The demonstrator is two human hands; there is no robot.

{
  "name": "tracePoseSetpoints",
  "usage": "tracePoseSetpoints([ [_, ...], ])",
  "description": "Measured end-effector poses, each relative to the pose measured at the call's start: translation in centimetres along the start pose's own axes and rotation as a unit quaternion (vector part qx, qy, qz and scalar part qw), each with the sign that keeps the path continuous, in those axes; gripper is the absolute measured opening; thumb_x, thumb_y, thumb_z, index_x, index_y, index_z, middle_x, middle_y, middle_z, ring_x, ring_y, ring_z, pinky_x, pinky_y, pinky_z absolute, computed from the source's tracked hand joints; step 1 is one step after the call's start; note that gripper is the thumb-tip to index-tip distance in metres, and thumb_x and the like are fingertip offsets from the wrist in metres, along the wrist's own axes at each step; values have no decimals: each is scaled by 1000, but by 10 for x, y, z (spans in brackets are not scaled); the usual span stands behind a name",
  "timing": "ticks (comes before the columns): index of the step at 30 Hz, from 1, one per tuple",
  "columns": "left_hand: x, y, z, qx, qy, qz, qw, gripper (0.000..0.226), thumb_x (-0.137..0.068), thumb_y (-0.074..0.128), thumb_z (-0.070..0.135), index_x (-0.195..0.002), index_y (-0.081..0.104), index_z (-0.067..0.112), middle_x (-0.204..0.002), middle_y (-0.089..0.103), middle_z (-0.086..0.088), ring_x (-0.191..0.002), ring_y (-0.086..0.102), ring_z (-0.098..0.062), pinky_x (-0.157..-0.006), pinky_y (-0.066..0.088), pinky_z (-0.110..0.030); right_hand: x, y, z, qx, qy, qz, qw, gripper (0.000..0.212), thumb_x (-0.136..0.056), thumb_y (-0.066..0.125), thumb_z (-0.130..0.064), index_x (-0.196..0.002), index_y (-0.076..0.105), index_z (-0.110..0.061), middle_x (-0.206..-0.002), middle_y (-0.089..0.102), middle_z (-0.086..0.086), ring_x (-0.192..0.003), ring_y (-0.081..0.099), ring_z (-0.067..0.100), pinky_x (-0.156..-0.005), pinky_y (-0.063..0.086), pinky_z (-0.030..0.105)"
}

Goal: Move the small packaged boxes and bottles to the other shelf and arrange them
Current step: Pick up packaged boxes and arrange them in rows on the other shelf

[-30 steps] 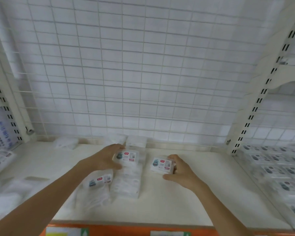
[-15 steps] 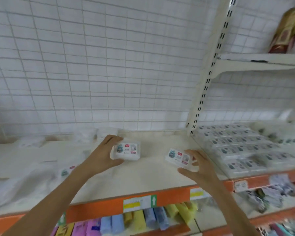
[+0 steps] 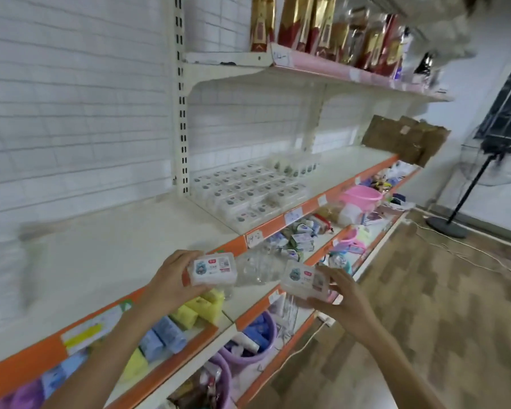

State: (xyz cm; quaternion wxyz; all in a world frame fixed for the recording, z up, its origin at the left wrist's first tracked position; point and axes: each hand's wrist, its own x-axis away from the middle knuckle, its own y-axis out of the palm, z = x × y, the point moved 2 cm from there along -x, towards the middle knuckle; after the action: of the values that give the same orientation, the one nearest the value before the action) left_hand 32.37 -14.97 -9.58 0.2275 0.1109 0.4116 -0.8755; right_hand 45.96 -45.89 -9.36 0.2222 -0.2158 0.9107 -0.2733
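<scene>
Two small clear plastic boxes with white labels: one [image 3: 213,268] gripped in left hand [image 3: 171,280] fingers, other [image 3: 306,280] pinched between right hand [image 3: 341,299] fingers and thumb, both in front of the orange-edged white shelf [image 3: 109,252].

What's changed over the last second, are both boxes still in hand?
Yes. The left hand still grips its box and the right hand its box. Both boxes have been lifted off the left shelf bay, where the other packs stayed behind, and carried right, out past the shelf's orange edge, toward the rows of boxes in the next bay. Grips unchanged.
</scene>
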Motion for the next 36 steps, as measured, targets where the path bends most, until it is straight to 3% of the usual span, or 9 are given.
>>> tracePoseSetpoints([
  [3, -11, 32, 17, 0, -1, -12, 1000, 92, -48, 54, 66, -122, 54, 10, -110, 49, 3, -105, 50, -12, -90, 38, -19, 5, -23, 28, 24, 12, 5, 1000, 62, -67, 82, -7, -122, 55, -15, -114, 51, -1, -95, 57, 3, -67, 45, 3],
  [11, -60, 98, 56, 1, -25, -7, 1000, 79, -51, 65, 61, -118, 53, 23, -113, 50, 4, -106, 51, -12, -90, 43, -27, -46, -69, 98, 14, 14, -33, 999, 65, -70, 80, -22, -127, 51, -19, -116, 49, -11, -104, 56, 11, -78, 52, 16],
  [15, -90, 124, 78, -5, -32, 43, 999, 63, -64, 84, 23, -112, 46, 38, -105, 46, 13, -103, 51, -14, -85, 40, -15, -95, -108, 120, 28, -38, -65, 997, 62, -73, 76, -29, -128, 50, -21, -120, 49, -7, -106, 54, 14, -88, 53, 35],
  [18, -108, 137, 89, -46, -69, 63, 995, 65, -67, 81, 20, -124, 50, 15, -109, 44, 5, -102, 48, -10, -84, 36, -18, -129, -129, 131, 34, -72, -102, 992, 63, -74, 75, -35, -130, 48, -25, -121, 48, -9, -106, 55, 13, -87, 52, 37],
  [21, -119, 142, 96, -66, -98, 93, 989, 65, -67, 81, 17, -124, 51, 10, -111, 44, 3, -103, 46, -10, -79, 33, -9, -167, -135, 130, 12, -104, -123, 987, 63, -71, 75, -35, -128, 50, -25, -112, 52, -11, -103, 56, 11, -81, 50, 23],
  [23, -124, 141, 99, -76, -118, 109, 984, 64, -67, 81, 16, -124, 51, 11, -111, 44, 3, -106, 48, -14, -83, 35, -14, -192, -131, 123, 18, -141, -135, 980, 58, -71, 77, -31, -124, 54, -24, -105, 53, -14, -98, 54, 9, -75, 39, 7],
  [28, -137, 125, 95, -82, -164, 150, 972, 77, -60, 81, 38, -125, 52, 9, -115, 48, -4, -103, 49, -15, -90, 37, -24, -251, -93, 102, 34, -195, -201, 959, 64, -72, 74, -41, -128, 52, -19, -118, 52, -4, -106, 51, 13, -74, 31, -3],
  [32, -151, 109, 78, -93, -204, 177, 958, 66, -68, 81, 20, -126, 51, 8, -118, 52, -6, -104, 54, -20, -90, 40, -25, -293, -51, 75, 54, -221, -265, 937, 62, -79, 70, -39, -133, 48, -18, -126, 50, 1, -115, 49, 17, -91, 37, 16],
  [36, -165, 100, 59, -98, -247, 184, 946, 64, -69, 79, 27, -126, 52, 11, -118, 54, -3, -96, 51, -11, -84, 36, -18, -327, -14, 59, 149, -265, -319, 898, 71, -86, 57, -52, -144, 32, -19, -146, 36, 1, -136, 24, 20, -109, 23, 33],
])
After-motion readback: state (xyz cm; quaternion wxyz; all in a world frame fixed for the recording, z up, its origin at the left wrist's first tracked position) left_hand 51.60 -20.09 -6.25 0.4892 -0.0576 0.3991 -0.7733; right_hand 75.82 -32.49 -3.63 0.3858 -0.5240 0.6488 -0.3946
